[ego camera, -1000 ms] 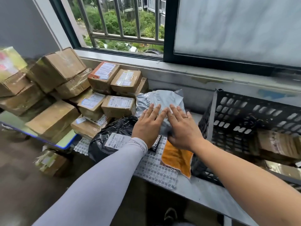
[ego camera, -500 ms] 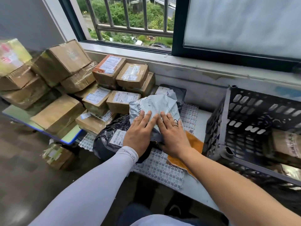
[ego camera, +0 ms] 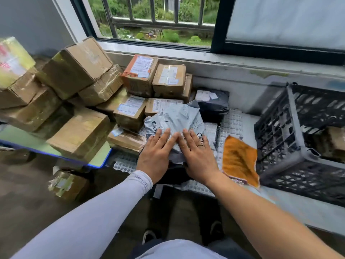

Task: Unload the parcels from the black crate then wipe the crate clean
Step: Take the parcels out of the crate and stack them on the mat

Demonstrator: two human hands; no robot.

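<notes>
Pressing: both hands lay flat, side by side, on a grey mailer (ego camera: 177, 118) at the middle of the worktop (ego camera: 308, 208).
Left hand (ego camera: 155, 157): fingers straight and spread, palm down on the mailer's near left part; grip open, nothing clasped; a pale sleeve (ego camera: 84, 217) covered the arm to the wrist.
Right hand (ego camera: 198, 156): fingers straight, palm down on the mailer's near right part; grip open as well; a ring showed on one finger; the forearm was bare.
Mailer: crumpled, with printed characters, lying on top of a black bag (ego camera: 177, 174) whose edge showed under the wrists, and touching the boxes to its left.
Crate (ego camera: 291, 143): black, latticed, standing on the worktop at the right, well apart from the hands; a brown parcel (ego camera: 334, 141) showed inside it, blurred.
Cloth (ego camera: 239, 159): orange, lying flat between the right hand and the crate, just beside the crate's near corner.
Mat (ego camera: 231, 122): white grid, under the cloth and the mailer.
Boxes (ego camera: 141, 75): taped cardboard, many with labels, stacked at the left and behind the mailer against the sill.
Dark mailer (ego camera: 212, 103): behind the grey one, with a white label.
Floor box (ego camera: 67, 184): a small one on the floor at the left.
</notes>
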